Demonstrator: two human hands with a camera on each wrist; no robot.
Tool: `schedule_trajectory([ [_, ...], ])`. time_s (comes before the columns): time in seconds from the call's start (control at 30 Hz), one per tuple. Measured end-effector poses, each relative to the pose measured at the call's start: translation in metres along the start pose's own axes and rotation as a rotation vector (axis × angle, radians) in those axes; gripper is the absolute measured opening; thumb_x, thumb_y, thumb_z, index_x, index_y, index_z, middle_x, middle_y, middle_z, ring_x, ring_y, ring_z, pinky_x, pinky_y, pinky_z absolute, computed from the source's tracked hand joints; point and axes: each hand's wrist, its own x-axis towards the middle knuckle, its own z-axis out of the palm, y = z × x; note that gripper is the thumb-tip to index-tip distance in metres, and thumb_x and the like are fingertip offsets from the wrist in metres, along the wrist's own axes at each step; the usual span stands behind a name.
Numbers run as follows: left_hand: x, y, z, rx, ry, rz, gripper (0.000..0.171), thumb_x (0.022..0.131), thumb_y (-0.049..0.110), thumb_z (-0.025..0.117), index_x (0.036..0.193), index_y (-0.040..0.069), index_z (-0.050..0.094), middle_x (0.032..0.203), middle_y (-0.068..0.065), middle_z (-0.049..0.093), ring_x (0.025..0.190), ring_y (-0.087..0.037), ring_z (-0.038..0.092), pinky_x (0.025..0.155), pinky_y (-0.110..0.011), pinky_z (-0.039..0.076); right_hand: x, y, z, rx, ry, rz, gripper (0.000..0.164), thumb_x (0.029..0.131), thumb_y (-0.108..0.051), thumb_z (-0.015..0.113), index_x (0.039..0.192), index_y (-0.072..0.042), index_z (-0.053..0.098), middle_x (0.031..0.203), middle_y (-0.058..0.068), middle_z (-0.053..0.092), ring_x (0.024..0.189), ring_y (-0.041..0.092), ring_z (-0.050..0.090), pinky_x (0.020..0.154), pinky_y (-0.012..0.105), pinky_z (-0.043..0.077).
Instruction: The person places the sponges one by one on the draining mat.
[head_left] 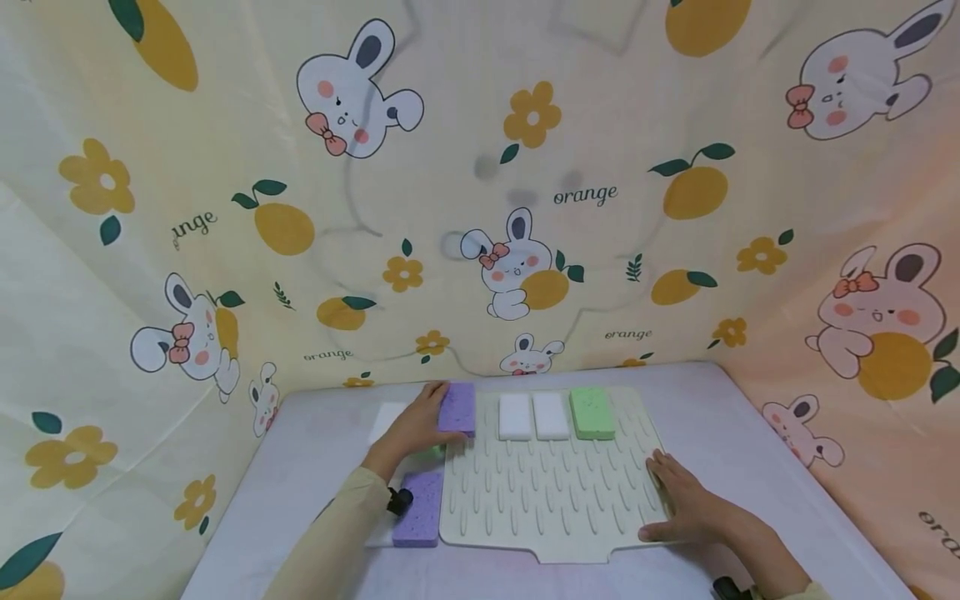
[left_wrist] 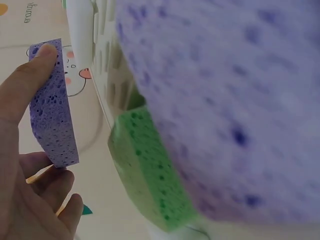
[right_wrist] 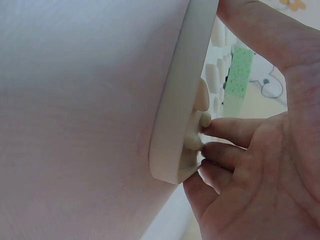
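My left hand (head_left: 415, 427) pinches a purple sponge (head_left: 459, 410) between thumb and fingers, at the back left corner of a cream ridged drying mat (head_left: 555, 537). In the left wrist view that sponge (left_wrist: 52, 107) is held on edge. Whether it touches the mat, I cannot tell. My right hand (head_left: 690, 504) rests along the mat's right edge, its fingertips touching the ridges in the right wrist view. Along the mat's back lie two white sponges (head_left: 514, 417) and a green sponge (head_left: 592, 414), side by side.
Left of the mat lies another purple sponge (head_left: 417, 510), with a second green sponge (left_wrist: 157, 172) behind it, partly hidden by my left arm. A white block (head_left: 386, 418) shows beyond my left wrist. A patterned cloth (head_left: 450, 167) walls the white table (head_left: 262, 492).
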Motion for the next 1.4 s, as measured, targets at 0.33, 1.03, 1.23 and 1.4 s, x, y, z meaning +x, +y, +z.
schedule_trajectory([
  [0.33,0.015,0.016,0.007,-0.008,-0.028,0.011,0.118,0.085,0.052,0.09,0.169,0.0,0.026,0.173,-0.018,0.028,0.152,-0.04,0.044,0.123,-0.052,0.042,-0.001,0.001,-0.001,0.012,-0.001,-0.016,0.129,0.073,-0.052,0.097,0.161,0.014,0.029,0.17,0.04,0.015,0.155,0.062,0.012,0.12,0.08,0.025],
  [1.03,0.025,0.014,0.02,0.002,-0.114,-0.079,0.118,0.085,0.057,0.088,0.17,0.004,0.026,0.175,-0.017,0.026,0.157,-0.039,0.037,0.126,-0.052,0.038,0.0,0.001,0.001,0.019,-0.013,0.002,0.13,0.072,-0.052,0.098,0.162,0.012,0.029,0.17,0.04,0.014,0.156,0.061,0.011,0.12,0.079,0.025],
  [1.23,0.027,0.016,0.021,0.015,-0.115,-0.07,0.118,0.085,0.055,0.089,0.17,0.003,0.026,0.175,-0.017,0.026,0.157,-0.038,0.036,0.127,-0.051,0.037,-0.002,0.001,-0.001,0.033,-0.01,-0.012,0.13,0.072,-0.05,0.098,0.162,0.013,0.029,0.17,0.04,0.014,0.156,0.062,0.011,0.119,0.08,0.025],
  [1.4,0.028,0.017,0.021,0.027,-0.128,-0.08,0.119,0.085,0.057,0.089,0.17,0.003,0.026,0.175,-0.018,0.026,0.158,-0.039,0.035,0.127,-0.051,0.036,-0.003,-0.001,-0.002,0.029,-0.007,-0.008,0.13,0.072,-0.051,0.098,0.161,0.013,0.029,0.17,0.04,0.014,0.156,0.062,0.011,0.12,0.08,0.024],
])
